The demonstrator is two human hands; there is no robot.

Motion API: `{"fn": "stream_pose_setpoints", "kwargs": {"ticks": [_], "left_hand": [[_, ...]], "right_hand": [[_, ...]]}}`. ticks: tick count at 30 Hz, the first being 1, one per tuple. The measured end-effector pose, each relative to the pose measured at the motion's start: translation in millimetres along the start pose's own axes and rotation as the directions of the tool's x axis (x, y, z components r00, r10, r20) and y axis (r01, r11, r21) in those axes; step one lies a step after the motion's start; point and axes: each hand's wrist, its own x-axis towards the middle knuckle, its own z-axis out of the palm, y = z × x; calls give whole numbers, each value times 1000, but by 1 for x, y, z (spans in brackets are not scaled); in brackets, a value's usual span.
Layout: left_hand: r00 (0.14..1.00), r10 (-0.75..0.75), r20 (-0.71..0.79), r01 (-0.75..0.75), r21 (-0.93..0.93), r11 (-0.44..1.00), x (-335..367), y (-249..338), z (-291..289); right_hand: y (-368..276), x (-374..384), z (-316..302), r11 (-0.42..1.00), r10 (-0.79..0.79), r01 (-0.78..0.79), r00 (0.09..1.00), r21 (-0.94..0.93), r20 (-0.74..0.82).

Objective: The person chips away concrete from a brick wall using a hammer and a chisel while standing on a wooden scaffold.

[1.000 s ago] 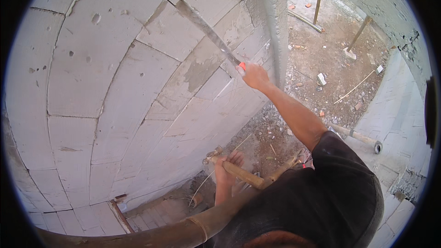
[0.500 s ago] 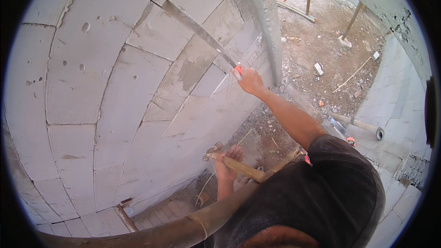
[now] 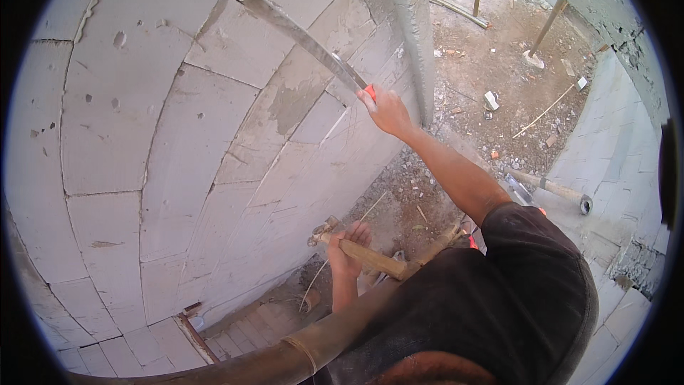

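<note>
My right hand, arm stretched out ahead, is closed on the orange end of a long flat metal strip. The strip slants up and left along the pale block wall; its exact kind is unclear. Lower down, my left hand is at a thick wooden pole, near its knobbly end. The thumb lies in front of that pole. Behind it the fingers point upward, somewhat blurred and partly hidden.
Another thick pole crosses below my body. A round-ended tube and a metal blade lie at right. Past the wall's rough edge spreads rubble-strewn ground, with wooden props standing on it. A thin stick lies there.
The view has shifted slightly. My right hand and the orange end sit a little higher along the wall, and the strip looks more bowed. My left hand stays at the wooden pole.
</note>
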Motion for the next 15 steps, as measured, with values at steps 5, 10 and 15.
{"fn": "stream_pose_setpoints", "kwargs": {"ticks": [5,10,15], "left_hand": [[999,-43,-23,43,11,999,-5,-1,3],[1000,14,10,-14,-34,999,-11,6,16],[999,32,43,-33,18,999,-1,-2,21]], "right_hand": [[-32,27,-2,877,-286,362,922,316,-261],[68,14,17,979,82,-41,976,-200,202],[117,-127,-5,920,346,-384,888,78,303]]}}
